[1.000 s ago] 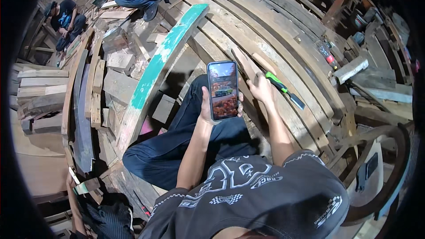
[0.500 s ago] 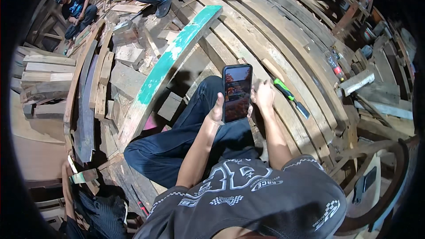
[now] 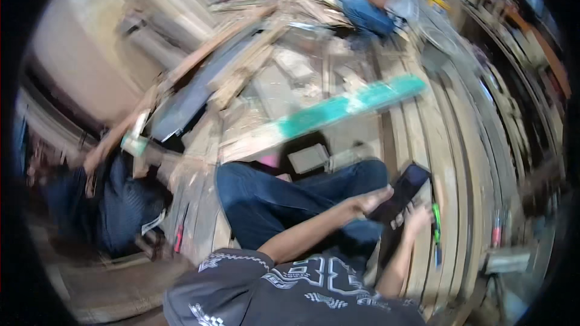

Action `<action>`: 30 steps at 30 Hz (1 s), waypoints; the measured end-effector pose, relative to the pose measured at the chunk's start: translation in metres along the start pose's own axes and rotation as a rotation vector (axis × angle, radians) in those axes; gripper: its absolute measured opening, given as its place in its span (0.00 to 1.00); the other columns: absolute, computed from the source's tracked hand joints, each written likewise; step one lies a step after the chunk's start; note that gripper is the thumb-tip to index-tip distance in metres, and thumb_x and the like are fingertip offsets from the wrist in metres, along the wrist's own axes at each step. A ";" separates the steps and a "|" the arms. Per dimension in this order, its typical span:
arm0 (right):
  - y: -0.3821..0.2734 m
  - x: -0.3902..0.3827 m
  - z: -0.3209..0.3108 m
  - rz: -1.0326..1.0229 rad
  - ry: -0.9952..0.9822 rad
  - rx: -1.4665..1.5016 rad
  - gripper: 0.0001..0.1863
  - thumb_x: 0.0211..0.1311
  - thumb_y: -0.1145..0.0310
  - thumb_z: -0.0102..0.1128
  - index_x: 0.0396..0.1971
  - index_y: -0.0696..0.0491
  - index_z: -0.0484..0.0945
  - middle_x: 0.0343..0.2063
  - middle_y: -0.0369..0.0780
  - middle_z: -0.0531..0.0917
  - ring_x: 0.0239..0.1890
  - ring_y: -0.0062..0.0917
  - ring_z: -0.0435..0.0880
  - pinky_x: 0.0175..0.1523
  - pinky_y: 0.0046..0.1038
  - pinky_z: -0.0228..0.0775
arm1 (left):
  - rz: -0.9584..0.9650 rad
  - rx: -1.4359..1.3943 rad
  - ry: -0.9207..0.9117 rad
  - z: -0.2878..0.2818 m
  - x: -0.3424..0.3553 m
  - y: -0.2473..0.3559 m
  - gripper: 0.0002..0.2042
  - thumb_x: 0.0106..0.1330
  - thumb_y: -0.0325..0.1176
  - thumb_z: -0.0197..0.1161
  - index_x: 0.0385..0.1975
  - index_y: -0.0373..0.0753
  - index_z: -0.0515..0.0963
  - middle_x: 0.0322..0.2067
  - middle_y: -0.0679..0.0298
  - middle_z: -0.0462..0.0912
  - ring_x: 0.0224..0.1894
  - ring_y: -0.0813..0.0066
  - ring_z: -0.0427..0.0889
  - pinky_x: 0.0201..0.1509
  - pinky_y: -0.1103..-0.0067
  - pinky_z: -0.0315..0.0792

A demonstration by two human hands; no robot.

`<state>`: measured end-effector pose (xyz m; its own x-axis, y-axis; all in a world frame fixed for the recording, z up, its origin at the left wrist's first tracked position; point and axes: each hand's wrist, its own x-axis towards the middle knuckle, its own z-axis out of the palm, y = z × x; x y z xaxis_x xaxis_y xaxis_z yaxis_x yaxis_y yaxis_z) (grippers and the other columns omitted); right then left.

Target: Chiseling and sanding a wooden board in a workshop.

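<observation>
The picture is smeared by motion. A dark smartphone (image 3: 413, 182) is in my left hand (image 3: 373, 200), tilted, with the thumb along its near left edge. Fingertips show at its opposite edge. My right hand (image 3: 417, 217) is close against the phone's right side, its fingers bent; whether they grip it is blurred. Just right of that hand, a chisel with a green and black handle (image 3: 436, 220) lies on the wooden slats (image 3: 450, 145). Beyond my folded legs, a wooden beam partly painted green (image 3: 344, 107) slants across.
Stacked boards (image 3: 211, 75) and wood scraps fill the far left. One person sits at the left (image 3: 124, 205), another in blue jeans (image 3: 365, 12) at the far side, and a third is partly visible at the top. A red-handled tool (image 3: 179, 235) lies left of me.
My view has swung left, so the phone, hands and green-painted beam appear farther right and lower. The phone, upright with a lit picture before, now looks tilted and dark.
</observation>
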<state>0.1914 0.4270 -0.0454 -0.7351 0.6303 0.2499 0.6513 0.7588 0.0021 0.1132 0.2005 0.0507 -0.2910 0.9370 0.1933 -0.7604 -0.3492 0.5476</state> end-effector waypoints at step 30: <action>-0.060 -0.020 -0.089 -0.344 -0.543 1.627 0.41 0.54 0.62 0.63 0.68 0.58 0.58 0.63 0.49 0.67 0.59 0.41 0.72 0.62 0.42 0.63 | 0.172 0.400 0.334 -0.039 0.022 -0.003 0.24 0.71 0.55 0.55 0.51 0.39 0.69 0.37 0.66 0.80 0.34 0.81 0.80 0.35 0.79 0.78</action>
<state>0.1843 0.3542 0.0358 -0.9827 0.1398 0.1217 -0.1200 0.0211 -0.9926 0.0864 0.2219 0.0222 -0.6096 0.7892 0.0738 -0.4246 -0.4038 0.8103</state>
